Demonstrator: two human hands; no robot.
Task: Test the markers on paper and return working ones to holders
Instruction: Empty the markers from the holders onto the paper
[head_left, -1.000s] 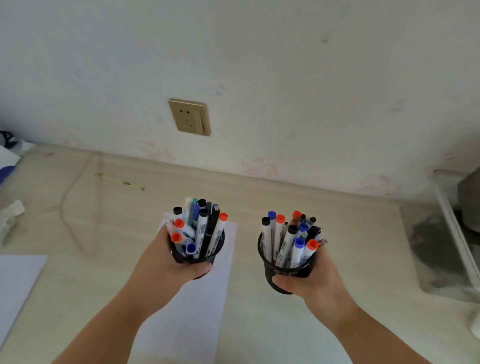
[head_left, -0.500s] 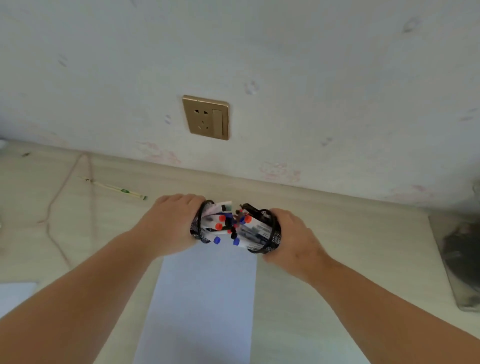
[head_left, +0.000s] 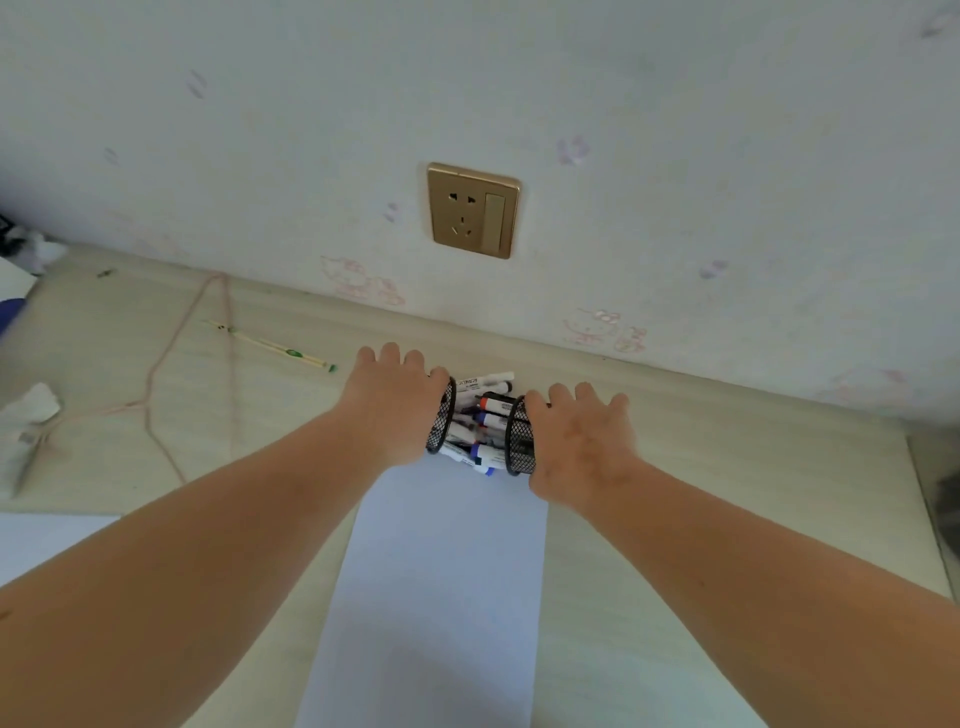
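Observation:
Two black mesh holders lie tipped on their sides at the far end of a white paper sheet, mouths facing each other. My left hand grips the left holder from above; my right hand grips the right holder the same way. Several markers with red, blue and black caps spill out into a pile between the two mouths, on the paper's far edge and the desk beyond it.
The pale wooden desk meets a wall with a gold socket. A thin stick and a pink cord lie to the left, crumpled paper at the far left, another sheet at lower left.
Both hands carried the upright holders forward, tipped them toward each other, and the markers have slid out into a pile between them.

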